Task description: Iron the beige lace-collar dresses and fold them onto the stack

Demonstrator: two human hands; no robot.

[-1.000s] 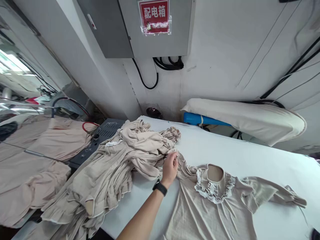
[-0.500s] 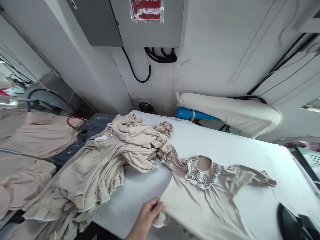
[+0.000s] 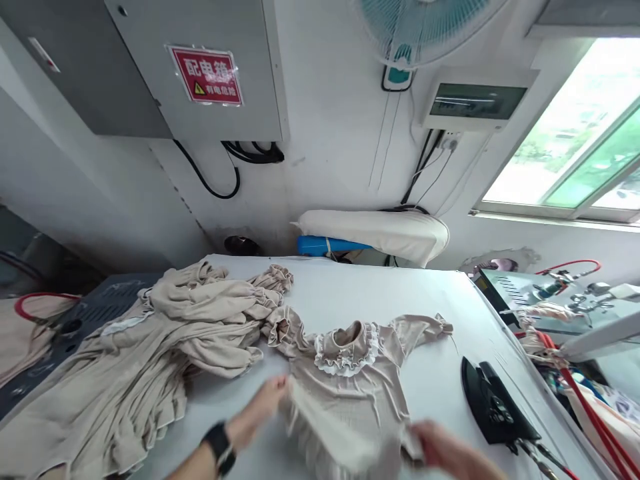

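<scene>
Newly in view, the right hand (image 3: pixel 441 445) grasps the beige blouse (image 3: pixel 345 397) low down. The left hand (image 3: pixel 266 401) pinches its other side.

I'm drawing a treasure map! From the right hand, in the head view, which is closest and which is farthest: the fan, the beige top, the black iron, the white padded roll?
From the right hand:
1. Beige top: at its fingers.
2. Black iron: right side.
3. White padded roll: beyond the table's far edge.
4. Fan: high up.
</scene>
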